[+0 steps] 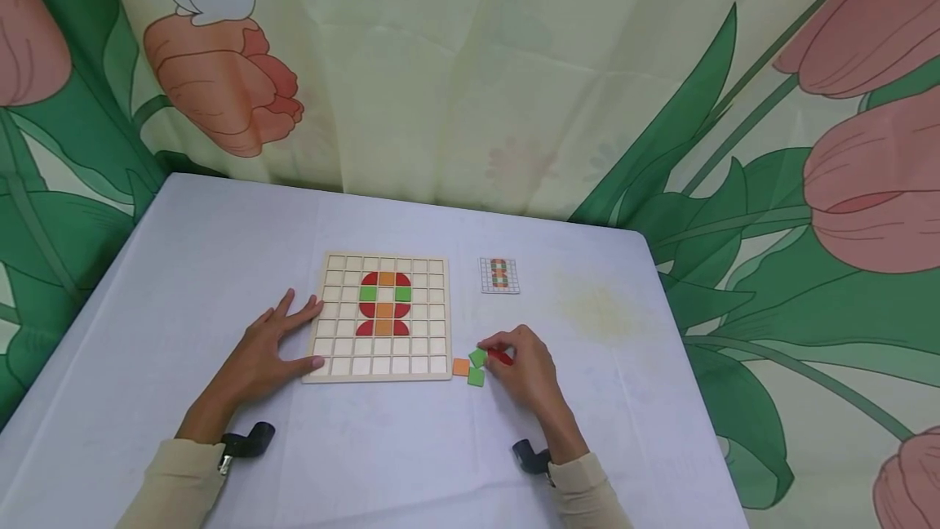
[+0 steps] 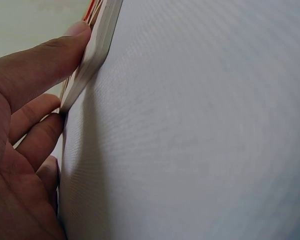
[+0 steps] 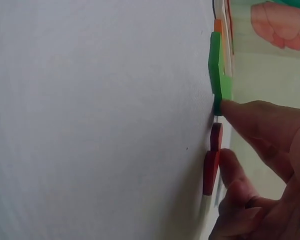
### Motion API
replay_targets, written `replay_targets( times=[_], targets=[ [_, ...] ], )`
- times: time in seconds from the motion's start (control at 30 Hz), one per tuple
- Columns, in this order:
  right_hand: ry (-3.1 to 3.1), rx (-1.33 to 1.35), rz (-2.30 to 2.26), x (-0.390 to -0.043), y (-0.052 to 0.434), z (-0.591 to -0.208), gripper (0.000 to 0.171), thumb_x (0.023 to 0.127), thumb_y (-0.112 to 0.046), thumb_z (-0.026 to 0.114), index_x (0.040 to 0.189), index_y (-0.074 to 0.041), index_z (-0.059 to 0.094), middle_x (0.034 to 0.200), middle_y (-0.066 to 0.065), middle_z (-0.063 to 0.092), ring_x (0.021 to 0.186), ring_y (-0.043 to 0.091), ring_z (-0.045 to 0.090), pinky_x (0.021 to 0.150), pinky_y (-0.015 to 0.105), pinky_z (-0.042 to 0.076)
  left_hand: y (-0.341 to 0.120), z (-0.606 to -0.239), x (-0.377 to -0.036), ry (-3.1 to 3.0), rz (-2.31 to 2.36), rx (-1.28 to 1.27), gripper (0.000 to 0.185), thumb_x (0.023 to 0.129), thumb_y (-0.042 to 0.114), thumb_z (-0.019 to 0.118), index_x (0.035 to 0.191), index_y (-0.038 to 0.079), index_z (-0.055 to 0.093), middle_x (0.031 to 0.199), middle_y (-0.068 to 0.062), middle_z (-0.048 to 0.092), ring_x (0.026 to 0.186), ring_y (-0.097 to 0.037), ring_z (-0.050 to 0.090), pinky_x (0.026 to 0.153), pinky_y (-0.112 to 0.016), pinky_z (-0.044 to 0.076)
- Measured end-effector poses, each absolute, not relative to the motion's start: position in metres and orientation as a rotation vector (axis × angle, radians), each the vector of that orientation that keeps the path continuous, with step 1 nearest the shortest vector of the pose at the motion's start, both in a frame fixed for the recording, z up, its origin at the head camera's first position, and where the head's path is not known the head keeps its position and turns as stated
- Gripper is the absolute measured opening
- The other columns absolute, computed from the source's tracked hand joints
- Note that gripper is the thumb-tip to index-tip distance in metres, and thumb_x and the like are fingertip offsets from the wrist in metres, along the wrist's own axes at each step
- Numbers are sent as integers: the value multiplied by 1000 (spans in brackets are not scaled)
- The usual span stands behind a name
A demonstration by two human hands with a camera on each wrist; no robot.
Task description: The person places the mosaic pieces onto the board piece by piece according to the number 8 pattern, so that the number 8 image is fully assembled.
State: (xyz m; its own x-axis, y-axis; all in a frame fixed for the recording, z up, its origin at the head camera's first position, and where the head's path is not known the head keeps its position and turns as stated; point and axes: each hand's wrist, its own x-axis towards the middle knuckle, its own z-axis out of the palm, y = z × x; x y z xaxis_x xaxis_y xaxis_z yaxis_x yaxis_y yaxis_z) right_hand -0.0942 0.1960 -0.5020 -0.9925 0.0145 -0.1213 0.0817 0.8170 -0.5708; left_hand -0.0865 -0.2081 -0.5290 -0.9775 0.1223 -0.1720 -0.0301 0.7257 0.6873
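A wooden grid board [image 1: 378,374] lies on the table, with red, orange and green tiles set in its middle columns. My left hand [image 1: 257,357] rests at the board's left edge, fingers spread; in the left wrist view the thumb [image 2: 50,62] lies on the board's rim. Right of the board, my right hand [image 1: 525,366] reaches over loose tiles: an orange square [image 1: 460,367], a green square [image 1: 476,377], another green tile [image 1: 478,357] and red pieces [image 3: 210,172]. One fingertip touches green and another is beside the red; the fingers stand apart, with no tile lifted.
A small pattern card [image 1: 499,276] with a coloured grid lies to the right of the board. A white cloth [image 1: 396,464] covers the table. Behind it hangs a printed curtain [image 1: 455,80]. A black wrist camera [image 1: 250,440] sits on each arm.
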Motion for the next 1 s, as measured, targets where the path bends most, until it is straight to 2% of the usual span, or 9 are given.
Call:
replay_targets(
  times=[0.13, 0.27, 0.53, 0.7, 1.0],
  targets=[
    [2894, 29, -970, -94, 197, -502, 19, 84, -14, 90, 96, -25, 81, 96, -3, 68, 89, 17, 55, 73, 29, 44, -209, -529, -87, 2725, 1101, 83, 100, 84, 41, 89, 167, 26, 36, 177, -27, 8, 152, -71, 16, 111, -87, 28],
    [2867, -10, -1089, -95, 196, -501, 20, 82, -14, 92, 88, -25, 76, 88, -7, 70, 81, 17, 55, 67, 25, 43, -209, -530, -87, 2725, 1097, 84, 100, 84, 42, 89, 167, 27, 36, 178, -26, 8, 152, -70, 16, 111, -87, 28],
    [2749, -92, -1357, -95, 177, -499, 19, 87, -8, 87, 94, -22, 77, 84, -5, 73, 61, 13, 49, 51, 19, 37, -209, -529, -86, 2728, 1081, 74, 101, 83, 42, 89, 167, 27, 35, 178, -26, 8, 153, -70, 16, 111, -87, 28],
    [2686, -154, -1375, -96, 151, -497, 18, 88, -10, 86, 96, -24, 79, 86, -7, 74, 62, 12, 47, 50, 19, 36, -208, -530, -87, 2720, 1085, 63, 101, 83, 42, 89, 167, 28, 35, 178, -26, 7, 153, -69, 15, 111, -87, 28],
    [2625, -209, -1361, -99, 96, -498, 11, 89, -20, 88, 96, -24, 81, 90, -11, 75, 74, 12, 57, 60, 20, 46, -208, -531, -88, 2727, 1074, 60, 101, 83, 43, 89, 167, 28, 35, 178, -26, 8, 153, -69, 16, 111, -87, 29]
  ],
)
